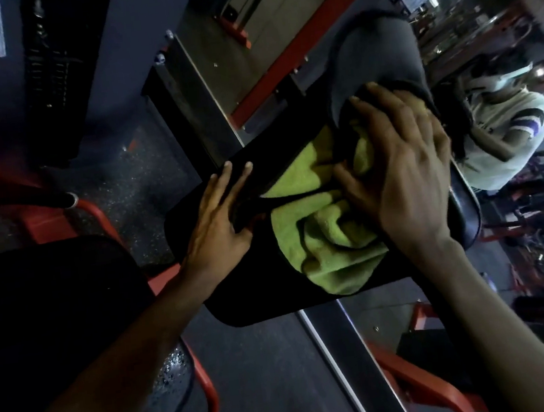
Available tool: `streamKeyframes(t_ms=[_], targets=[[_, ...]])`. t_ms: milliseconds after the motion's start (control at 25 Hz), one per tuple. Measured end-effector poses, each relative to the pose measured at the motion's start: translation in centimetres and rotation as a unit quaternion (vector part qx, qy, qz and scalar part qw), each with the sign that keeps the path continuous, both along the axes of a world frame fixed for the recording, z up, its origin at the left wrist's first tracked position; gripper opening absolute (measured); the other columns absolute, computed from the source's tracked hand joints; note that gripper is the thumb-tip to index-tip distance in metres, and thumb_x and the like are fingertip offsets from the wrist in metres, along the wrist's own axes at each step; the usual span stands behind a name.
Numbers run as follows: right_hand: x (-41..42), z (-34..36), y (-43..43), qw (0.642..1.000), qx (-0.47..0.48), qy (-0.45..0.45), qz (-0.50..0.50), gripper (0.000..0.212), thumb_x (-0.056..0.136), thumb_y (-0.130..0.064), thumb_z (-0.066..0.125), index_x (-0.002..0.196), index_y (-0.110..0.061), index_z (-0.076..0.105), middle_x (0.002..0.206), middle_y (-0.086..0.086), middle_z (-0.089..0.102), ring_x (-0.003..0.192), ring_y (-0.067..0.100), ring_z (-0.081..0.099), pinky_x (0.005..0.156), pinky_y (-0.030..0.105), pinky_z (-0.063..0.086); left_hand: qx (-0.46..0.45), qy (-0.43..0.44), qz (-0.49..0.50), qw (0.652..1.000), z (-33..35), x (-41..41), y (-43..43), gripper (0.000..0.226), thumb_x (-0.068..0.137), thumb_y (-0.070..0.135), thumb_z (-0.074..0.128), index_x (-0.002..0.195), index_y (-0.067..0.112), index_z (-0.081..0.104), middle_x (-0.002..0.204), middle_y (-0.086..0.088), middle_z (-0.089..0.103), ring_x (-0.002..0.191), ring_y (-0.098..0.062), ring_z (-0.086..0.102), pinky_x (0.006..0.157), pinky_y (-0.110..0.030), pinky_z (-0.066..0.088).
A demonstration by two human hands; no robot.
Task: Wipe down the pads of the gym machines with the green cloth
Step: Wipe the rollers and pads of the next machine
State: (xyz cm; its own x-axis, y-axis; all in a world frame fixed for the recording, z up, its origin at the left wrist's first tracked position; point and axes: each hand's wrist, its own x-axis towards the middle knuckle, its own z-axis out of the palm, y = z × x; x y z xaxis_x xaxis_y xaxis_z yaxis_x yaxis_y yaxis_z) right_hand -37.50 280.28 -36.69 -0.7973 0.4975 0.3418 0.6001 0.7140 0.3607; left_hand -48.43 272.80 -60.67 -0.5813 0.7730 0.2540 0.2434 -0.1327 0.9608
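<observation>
While the right hand (404,163) presses down on the green cloth (321,234), fingers spread and mostly straight, thumb tucked into a fold, the left hand (218,222) lies flat on the black pad (250,296) just beside the cloth, fingers straight and apart, gripping nothing. Cloth is bunched and creased, sitting on top of the black pad, roughly mid-pad. Its far end runs under the right palm and up against the grey roller pad (379,54). Right fingertips reach the roller where it meets the flat pad. Left thumb is on the pad near the cloth edge; can't tell if it touches the cloth. Second black pad (54,298) sits lower left, separate, next to red frame tubing (207,386). Speckled dark floor (145,173) underneath. Metal plate with a red rail (281,62) beyond the pads. Person in a light top (506,131) at the right edge, blurred. Scene is dim, whole view tilted.
</observation>
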Motion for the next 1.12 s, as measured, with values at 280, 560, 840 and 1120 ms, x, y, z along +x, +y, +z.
streamKeyframes(t_ms=[280, 560, 840, 1120], targets=[[-2.3, 1.9, 0.4, 0.999, 0.003, 0.033, -0.027, 0.064, 0.079, -0.049, 0.061, 0.138, -0.027, 0.058, 0.152, -0.005, 0.049, 0.141, 0.028, 0.037, 0.108, 0.053, 0.035, 0.022, 0.086, -0.058, 0.994, 3.4, -1.5, -0.2, 0.084, 0.094, 0.013, 0.065, 0.159, 0.036, 0.016, 0.168, 0.009, 0.010, 0.154, -0.013, 0.012, 0.123, -0.028, 0.017], [5.5, 2.5, -1.3, 0.996, -0.038, 0.082, -0.020, 0.058, 0.080, -0.046, 0.063, 0.133, -0.023, 0.062, 0.147, -0.002, 0.053, 0.140, 0.028, 0.042, 0.108, 0.053, 0.040, -0.057, 0.151, -0.163, 0.973, 4.2, -3.4, -0.4, 0.110, 0.082, -0.009, 0.058, 0.157, 0.046, 0.000, 0.166, 0.018, -0.013, 0.153, -0.006, -0.006, 0.120, -0.022, 0.014], [2.0, 2.0, -0.6, 0.993, -0.022, 0.107, -0.040, 0.052, 0.081, -0.046, 0.062, 0.130, -0.030, 0.063, 0.143, -0.006, 0.054, 0.137, 0.023, 0.041, 0.109, 0.049, 0.038, -0.057, 0.174, -0.138, 0.973, 3.5, -3.0, -0.1, 0.102, 0.092, 0.021, 0.070, 0.155, 0.050, -0.005, 0.164, 0.023, -0.017, 0.153, -0.003, -0.008, 0.119, -0.028, 0.017], [8.8, -4.3, -3.1, 0.983, 0.075, 0.165, -0.031, 0.058, 0.089, -0.041, 0.073, 0.142, -0.022, 0.058, 0.153, 0.001, 0.049, 0.143, 0.025, 0.038, 0.112, 0.058, 0.031, -0.054, 0.213, -0.130, 0.967, 3.1, -3.0, -0.2, 0.109, 0.088, 0.021, 0.076, 0.158, 0.042, -0.006, 0.164, 0.018, -0.020, 0.154, -0.013, -0.007, 0.116, -0.033, 0.021]])
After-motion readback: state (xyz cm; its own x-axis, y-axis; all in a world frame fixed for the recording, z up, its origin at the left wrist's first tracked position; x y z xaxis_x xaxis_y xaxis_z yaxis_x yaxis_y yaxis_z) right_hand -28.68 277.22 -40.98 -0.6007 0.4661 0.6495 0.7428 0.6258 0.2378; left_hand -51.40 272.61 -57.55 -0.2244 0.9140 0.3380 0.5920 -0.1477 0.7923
